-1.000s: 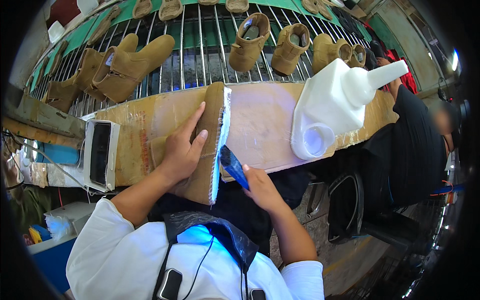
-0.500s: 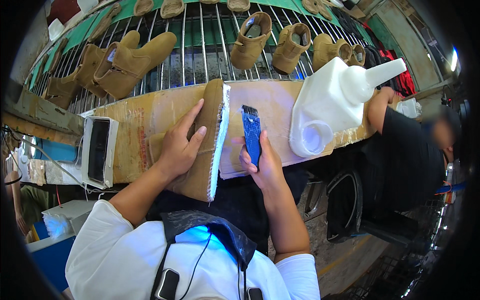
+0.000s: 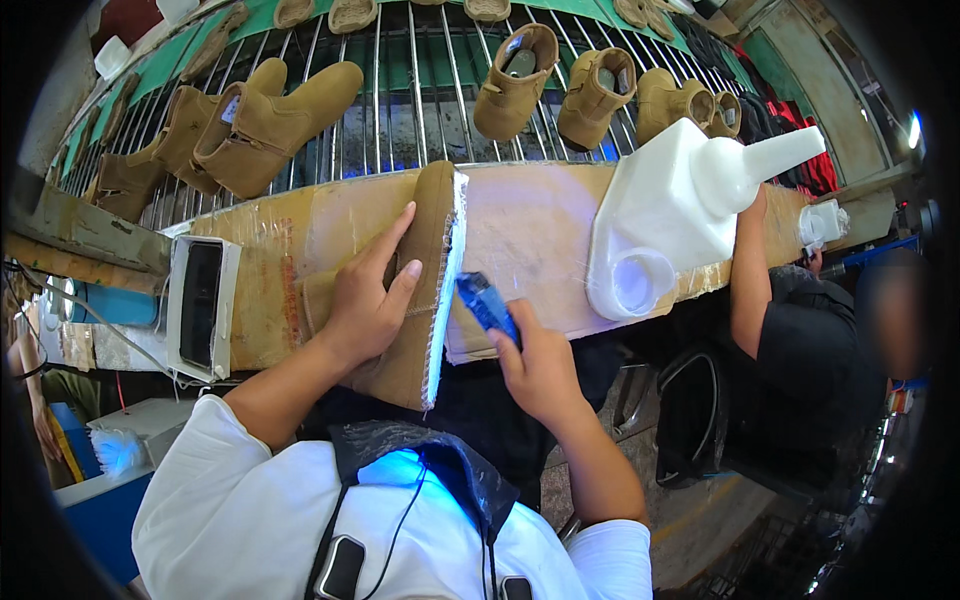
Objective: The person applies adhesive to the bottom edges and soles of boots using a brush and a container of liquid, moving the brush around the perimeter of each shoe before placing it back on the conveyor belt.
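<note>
A tan boot [image 3: 418,330] lies on its side on the cardboard-covered bench, toe end away from me. Its stitched sole face [image 3: 441,310] looks right and is white and wet-looking. My left hand [image 3: 365,305] holds the boot by its upper, fingers and thumb laid across it. Closed round a blue-handled brush [image 3: 487,305], my right hand [image 3: 540,365] tilts it toward the sole. The bristle end is at or very near the sole's edge; I cannot tell whether it touches.
A cut white plastic jug [image 3: 665,215] with an open round mouth stands right of the boot. More tan boots [image 3: 275,130] sit on the metal rack [image 3: 400,90] behind the bench. A white-framed box [image 3: 203,305] is at the left. A co-worker in black [image 3: 820,360] sits at the right.
My right hand has turned the brush from upright to tilted and brought its tip left to the sole. My left hand stays on the boot. The co-worker's arm has shifted.
</note>
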{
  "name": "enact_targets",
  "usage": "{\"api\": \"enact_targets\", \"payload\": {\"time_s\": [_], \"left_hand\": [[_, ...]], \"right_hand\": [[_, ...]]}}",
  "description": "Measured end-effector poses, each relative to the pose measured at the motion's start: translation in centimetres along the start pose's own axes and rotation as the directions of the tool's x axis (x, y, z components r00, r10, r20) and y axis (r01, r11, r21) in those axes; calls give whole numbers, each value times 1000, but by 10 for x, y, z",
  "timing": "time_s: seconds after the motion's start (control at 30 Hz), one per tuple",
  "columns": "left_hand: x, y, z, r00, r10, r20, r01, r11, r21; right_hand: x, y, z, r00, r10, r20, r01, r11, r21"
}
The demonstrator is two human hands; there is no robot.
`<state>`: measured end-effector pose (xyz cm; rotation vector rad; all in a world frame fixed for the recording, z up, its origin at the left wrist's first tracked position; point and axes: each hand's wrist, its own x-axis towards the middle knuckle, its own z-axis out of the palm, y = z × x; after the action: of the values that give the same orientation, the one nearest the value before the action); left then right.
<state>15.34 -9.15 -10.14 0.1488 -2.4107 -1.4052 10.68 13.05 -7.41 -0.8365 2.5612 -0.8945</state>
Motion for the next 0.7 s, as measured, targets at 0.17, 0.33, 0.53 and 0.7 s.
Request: {"api": "enact_targets", "payload": {"time_s": [0.17, 0.33, 0.53, 0.7], "left_hand": [[4, 4, 0, 1000, -23, 7, 24, 998, -57], [4, 7, -8, 969, 142, -203, -125, 988, 93], [21, 46, -8, 874, 482, -66, -439, 840, 320], [39, 57, 4, 785, 619, 39, -595, 735, 326]], "right_hand": [[39, 8, 16, 952, 175, -251, -132, 975, 179], [35, -1, 12, 979, 193, -68, -126, 831, 541], [15, -14, 4, 975, 224, -6, -114, 518, 848], [7, -16, 0, 981, 189, -52, -71, 590, 804]]}}
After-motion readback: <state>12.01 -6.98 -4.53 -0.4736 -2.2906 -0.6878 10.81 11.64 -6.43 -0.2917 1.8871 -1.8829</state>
